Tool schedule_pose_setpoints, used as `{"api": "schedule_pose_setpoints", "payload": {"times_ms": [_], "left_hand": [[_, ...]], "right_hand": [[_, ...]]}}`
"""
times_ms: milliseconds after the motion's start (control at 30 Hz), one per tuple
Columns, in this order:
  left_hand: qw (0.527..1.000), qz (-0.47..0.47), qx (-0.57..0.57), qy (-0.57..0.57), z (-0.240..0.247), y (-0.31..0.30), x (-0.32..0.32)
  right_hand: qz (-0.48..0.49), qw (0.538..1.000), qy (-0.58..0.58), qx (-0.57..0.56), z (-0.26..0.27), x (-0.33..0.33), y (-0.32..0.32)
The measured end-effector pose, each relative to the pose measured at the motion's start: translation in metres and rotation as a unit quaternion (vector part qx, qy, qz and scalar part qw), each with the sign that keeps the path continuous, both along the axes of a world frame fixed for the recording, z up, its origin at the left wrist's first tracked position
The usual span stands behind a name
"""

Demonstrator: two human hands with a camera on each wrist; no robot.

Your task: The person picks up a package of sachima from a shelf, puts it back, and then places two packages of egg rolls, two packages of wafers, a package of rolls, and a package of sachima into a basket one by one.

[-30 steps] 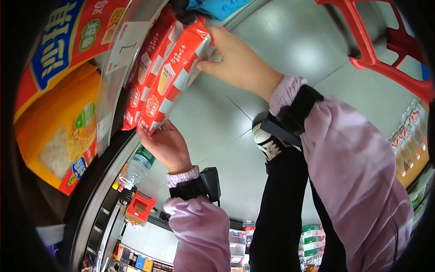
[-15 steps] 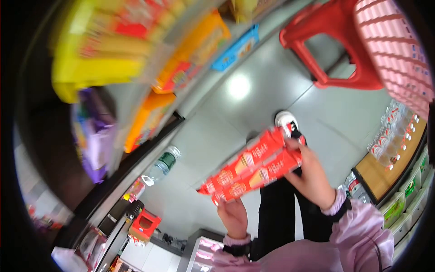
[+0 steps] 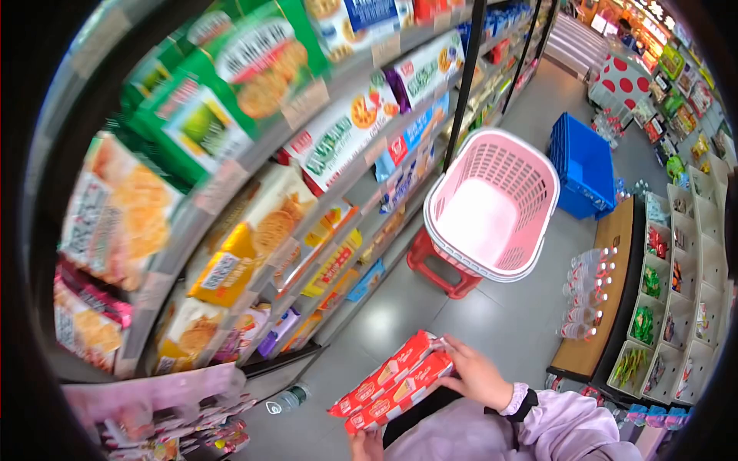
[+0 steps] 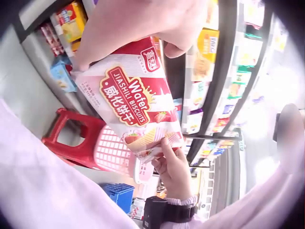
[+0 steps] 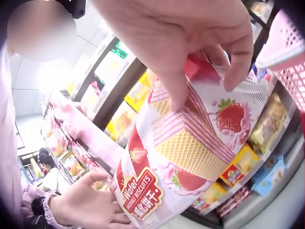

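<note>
Two red-and-white wafer packs (image 3: 396, 380) lie side by side, slanted, low in the head view. My right hand (image 3: 480, 375) grips their upper right end, its thumb over the front. At their lower left end my left hand (image 3: 367, 446) holds the edge, mostly cut off by the frame. The left wrist view shows a pack (image 4: 131, 98) with "Wafer" lettering between my left hand (image 4: 138, 24) and my right hand (image 4: 172, 171). In the right wrist view my right hand (image 5: 190, 38) pinches the pack (image 5: 190, 148), and my left hand (image 5: 93, 207) supports its far end.
A pink basket (image 3: 492, 200) rests on a red stool (image 3: 442, 269), with a blue crate (image 3: 582, 165) behind. Shelves of biscuits (image 3: 338, 146) line the left. Bottles (image 3: 588, 284) and snack bins (image 3: 653, 307) stand on the right. A bottle (image 3: 288, 399) lies near the shelf foot.
The packs have come away from the shelf, down in front of the body, still held in both hands. The head view has swung up, bringing the basket and aisle into sight.
</note>
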State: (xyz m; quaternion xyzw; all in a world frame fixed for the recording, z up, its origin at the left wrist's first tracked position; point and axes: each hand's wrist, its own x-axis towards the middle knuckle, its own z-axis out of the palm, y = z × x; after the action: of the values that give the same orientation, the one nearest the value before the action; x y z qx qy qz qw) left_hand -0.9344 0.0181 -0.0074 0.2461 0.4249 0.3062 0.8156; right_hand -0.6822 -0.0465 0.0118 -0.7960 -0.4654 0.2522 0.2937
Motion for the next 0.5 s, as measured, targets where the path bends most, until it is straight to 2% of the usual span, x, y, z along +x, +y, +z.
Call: {"api": "schedule_pose_setpoints", "payload": {"times_ms": [33, 67, 100, 167, 267, 300, 367, 467, 500], "left_hand": [[1.000, -0.022, 0.010, 0.002, 0.018, 0.002, 0.002], [0.999, -0.039, 0.026, 0.008, 0.030, 0.005, 0.003], [0.998, -0.055, 0.041, 0.013, 0.035, 0.011, 0.006], [0.992, -0.096, 0.085, 0.016, 0.042, 0.017, 0.022], [0.976, -0.163, 0.146, 0.013, 0.051, 0.036, 0.046], [0.970, -0.181, 0.159, 0.015, 0.062, 0.040, 0.061], [0.955, -0.220, 0.196, 0.029, 0.072, 0.047, 0.092], [0.911, -0.288, 0.288, 0.066, 0.064, 0.060, 0.144], [0.908, -0.292, 0.296, 0.054, 0.062, 0.063, 0.166]], "right_hand": [[-0.002, 1.000, -0.014, 0.008, 0.014, 0.000, -0.003], [-0.010, 0.999, 0.046, -0.015, 0.038, 0.005, -0.002], [-0.017, 1.000, 0.003, -0.001, 0.045, 0.007, -0.002], [-0.059, 0.998, 0.023, -0.015, 0.069, 0.023, -0.013], [-0.097, 0.994, -0.032, 0.042, 0.096, 0.050, -0.015], [-0.092, 0.989, -0.099, 0.066, 0.096, 0.064, -0.017], [-0.157, 0.986, 0.023, 0.058, 0.107, 0.090, -0.019], [-0.166, 0.985, -0.028, 0.048, 0.114, 0.146, -0.025], [-0.197, 0.977, 0.049, 0.065, 0.124, 0.162, -0.020]]}}
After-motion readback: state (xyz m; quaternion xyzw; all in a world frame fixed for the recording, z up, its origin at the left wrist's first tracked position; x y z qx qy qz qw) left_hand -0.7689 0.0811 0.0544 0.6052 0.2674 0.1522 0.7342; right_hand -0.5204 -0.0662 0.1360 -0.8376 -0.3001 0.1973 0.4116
